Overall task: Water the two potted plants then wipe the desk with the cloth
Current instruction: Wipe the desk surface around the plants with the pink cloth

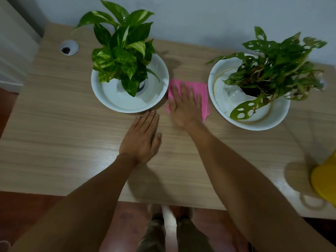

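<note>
A pink cloth lies on the wooden desk between the two plants. My right hand presses flat on the cloth with straight, spread fingers. My left hand rests flat on the bare desk just in front of the left dish. The left plant has broad variegated leaves and stands in a white dish. The right plant has holed leaves and stands in another white dish.
A yellow watering can sits at the desk's right edge, partly out of frame. A round cable grommet is set into the far left of the desk. A wall runs behind the desk. My legs show below the front edge.
</note>
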